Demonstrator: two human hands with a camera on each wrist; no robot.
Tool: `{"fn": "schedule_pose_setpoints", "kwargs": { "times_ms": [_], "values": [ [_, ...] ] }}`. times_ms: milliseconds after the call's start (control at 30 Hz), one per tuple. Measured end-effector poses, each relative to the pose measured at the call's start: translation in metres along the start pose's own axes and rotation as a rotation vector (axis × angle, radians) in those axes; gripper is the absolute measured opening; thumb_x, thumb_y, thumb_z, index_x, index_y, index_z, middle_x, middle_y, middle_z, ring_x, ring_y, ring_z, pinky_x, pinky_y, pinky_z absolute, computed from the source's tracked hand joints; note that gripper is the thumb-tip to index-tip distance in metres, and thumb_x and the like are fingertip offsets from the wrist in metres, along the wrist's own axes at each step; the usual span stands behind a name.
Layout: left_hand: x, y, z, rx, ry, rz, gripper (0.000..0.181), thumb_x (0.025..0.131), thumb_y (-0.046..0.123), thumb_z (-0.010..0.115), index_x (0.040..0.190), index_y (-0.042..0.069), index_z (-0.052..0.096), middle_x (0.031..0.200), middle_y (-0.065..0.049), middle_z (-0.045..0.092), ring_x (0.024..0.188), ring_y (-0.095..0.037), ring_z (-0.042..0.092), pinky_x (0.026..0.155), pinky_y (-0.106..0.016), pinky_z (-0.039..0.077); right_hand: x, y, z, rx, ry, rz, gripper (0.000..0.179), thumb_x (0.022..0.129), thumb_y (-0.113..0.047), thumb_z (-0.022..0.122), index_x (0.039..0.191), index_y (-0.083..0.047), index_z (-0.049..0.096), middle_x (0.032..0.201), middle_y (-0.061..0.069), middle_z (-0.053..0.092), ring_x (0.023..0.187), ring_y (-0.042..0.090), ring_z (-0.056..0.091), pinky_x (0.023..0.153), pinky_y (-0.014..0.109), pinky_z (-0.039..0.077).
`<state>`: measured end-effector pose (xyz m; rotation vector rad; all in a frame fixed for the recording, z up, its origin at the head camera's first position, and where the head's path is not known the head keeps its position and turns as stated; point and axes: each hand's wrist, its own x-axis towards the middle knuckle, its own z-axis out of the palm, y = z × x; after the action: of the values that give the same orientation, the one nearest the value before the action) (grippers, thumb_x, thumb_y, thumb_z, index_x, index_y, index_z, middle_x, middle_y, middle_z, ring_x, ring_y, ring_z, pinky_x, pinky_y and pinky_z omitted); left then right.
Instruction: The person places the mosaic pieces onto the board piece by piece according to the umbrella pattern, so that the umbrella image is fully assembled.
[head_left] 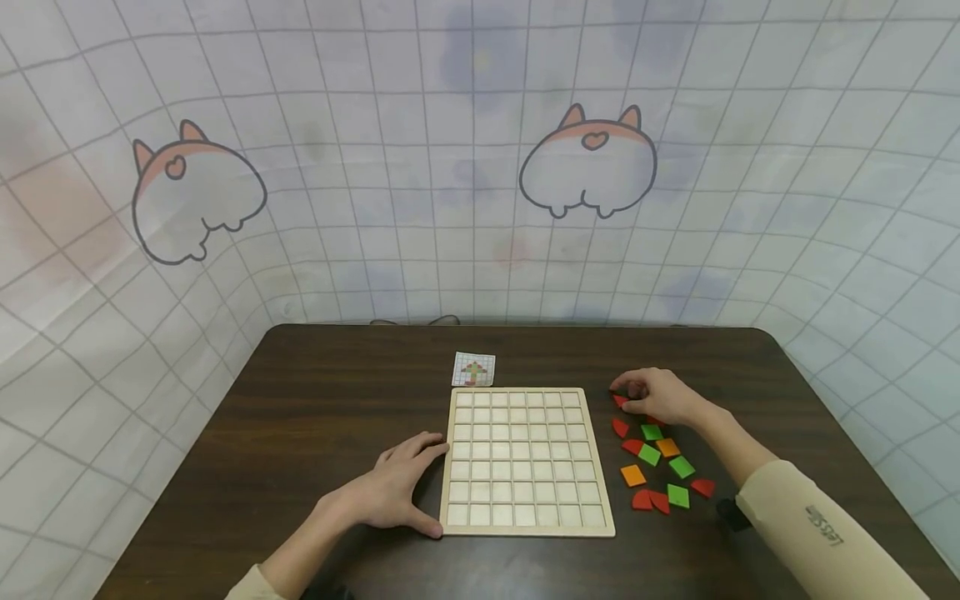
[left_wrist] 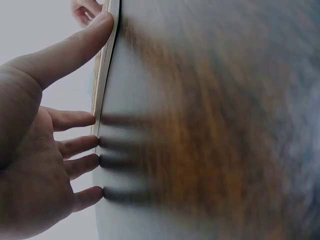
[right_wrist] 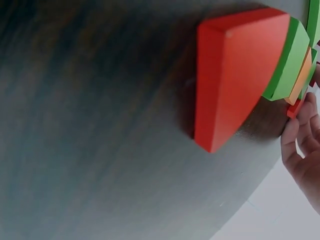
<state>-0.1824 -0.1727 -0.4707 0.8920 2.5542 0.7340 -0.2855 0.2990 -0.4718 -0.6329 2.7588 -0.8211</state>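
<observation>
My left hand (head_left: 393, 487) rests against the left edge of a wooden grid board (head_left: 531, 531). Its fingers are spread, and the thumb touches the near left corner; the left wrist view shows the fingertips along the board's rim (left_wrist: 103, 82). Beyond the board's right side, my right hand (head_left: 662, 395) has its thumb and index finger around a red quarter-round tile (head_left: 619, 401) at the far end of a scatter of tiles. In the right wrist view, the right hand (right_wrist: 305, 150) is partly cut off, its fingertips at a red tile (right_wrist: 294, 109).
Red, green (head_left: 678, 496) and orange (head_left: 633, 476) tiles lie loose right of the board. A small pattern card (head_left: 474, 369) lies behind the board, showing a coloured figure on a grid. All are on a dark wooden table (head_left: 337, 375), with a patterned curtain (head_left: 405, 250) behind.
</observation>
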Motion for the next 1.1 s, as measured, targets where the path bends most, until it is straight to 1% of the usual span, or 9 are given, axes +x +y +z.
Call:
{"fn": "schedule_pose_setpoints", "kwargs": {
  "times_ms": [67, 200, 300, 433, 567, 800, 933, 1100],
  "values": [
    [-0.0001, 0.0008, -0.0003, 0.001, 0.0, -0.014, 0.11, 0.077, 0.053, 0.088, 0.159, 0.004, 0.034, 0.166, -0.019, 0.019, 0.153, -0.043, 0.012, 0.111, -0.073, 0.014, 0.0001, -0.0004, -0.0003, -0.001, -0.008, -0.005, 0.029, 0.096, -0.009, 0.073, 0.124, -0.004, 0.071, 0.094, 0.004, 0.059, 0.078, 0.02, 0.05, 0.069, 0.037, 0.044],
    [0.0003, 0.0025, -0.0007, 0.027, -0.007, -0.04, 0.109, 0.076, 0.054, 0.088, 0.159, 0.008, 0.036, 0.168, -0.019, 0.016, 0.154, -0.044, 0.005, 0.109, -0.077, 0.008, -0.0009, -0.0011, 0.0, -0.015, -0.009, -0.003, 0.024, 0.096, -0.01, 0.074, 0.12, -0.006, 0.074, 0.095, 0.004, 0.059, 0.079, 0.019, 0.05, 0.07, 0.037, 0.044],
    [0.0007, 0.0029, -0.0003, 0.055, -0.023, -0.057, 0.109, 0.076, 0.057, 0.087, 0.16, 0.01, 0.036, 0.168, -0.017, 0.016, 0.154, -0.043, 0.006, 0.108, -0.079, 0.008, -0.0019, -0.0013, 0.0007, -0.021, -0.005, -0.005, 0.023, 0.095, -0.011, 0.075, 0.118, -0.007, 0.074, 0.095, 0.003, 0.059, 0.08, 0.019, 0.05, 0.07, 0.036, 0.044],
    [0.0002, 0.0025, -0.0006, 0.076, -0.041, -0.075, 0.109, 0.076, 0.06, 0.085, 0.16, 0.012, 0.035, 0.169, -0.016, 0.016, 0.154, -0.043, 0.007, 0.106, -0.08, 0.01, -0.0013, -0.0013, 0.002, -0.021, 0.005, -0.017, 0.022, 0.095, -0.01, 0.075, 0.116, -0.006, 0.074, 0.096, 0.003, 0.062, 0.08, 0.018, 0.053, 0.07, 0.037, 0.047],
    [0.0006, 0.0015, -0.003, 0.097, -0.062, -0.077, 0.108, 0.078, 0.062, 0.083, 0.161, 0.013, 0.034, 0.169, -0.015, 0.014, 0.154, -0.043, 0.006, 0.106, -0.08, 0.012, 0.0, -0.0016, 0.0027, -0.024, 0.024, -0.025, 0.02, 0.095, -0.01, 0.075, 0.114, -0.005, 0.074, 0.094, 0.001, 0.062, 0.079, 0.017, 0.054, 0.07, 0.036, 0.048],
    [0.0042, -0.0002, -0.0072, 0.128, -0.076, -0.072, 0.106, 0.078, 0.062, 0.083, 0.16, 0.014, 0.035, 0.17, -0.015, 0.012, 0.155, -0.042, 0.004, 0.108, -0.08, 0.009, -0.0011, -0.0019, 0.0029, -0.016, 0.039, -0.016, 0.019, 0.096, -0.011, 0.074, 0.114, -0.004, 0.073, 0.094, 0.0, 0.063, 0.079, 0.017, 0.054, 0.07, 0.035, 0.048],
    [0.0058, 0.0004, -0.0067, 0.117, -0.084, -0.066, 0.107, 0.078, 0.063, 0.083, 0.16, 0.014, 0.035, 0.17, -0.011, 0.014, 0.155, -0.042, 0.004, 0.108, -0.08, 0.008, -0.0017, -0.0007, 0.0026, -0.02, 0.042, -0.019, 0.018, 0.097, -0.012, 0.073, 0.113, -0.004, 0.073, 0.094, 0.001, 0.062, 0.079, 0.017, 0.054, 0.07, 0.036, 0.048],
    [0.006, -0.0005, -0.0047, 0.098, -0.077, -0.068, 0.106, 0.076, 0.062, 0.084, 0.159, 0.014, 0.037, 0.17, -0.007, 0.018, 0.155, -0.042, 0.005, 0.108, -0.08, 0.008, -0.0018, 0.0, 0.003, -0.02, 0.036, -0.024, 0.017, 0.097, -0.012, 0.073, 0.112, -0.003, 0.072, 0.095, 0.001, 0.063, 0.081, 0.017, 0.057, 0.071, 0.036, 0.05]
  ]
}}
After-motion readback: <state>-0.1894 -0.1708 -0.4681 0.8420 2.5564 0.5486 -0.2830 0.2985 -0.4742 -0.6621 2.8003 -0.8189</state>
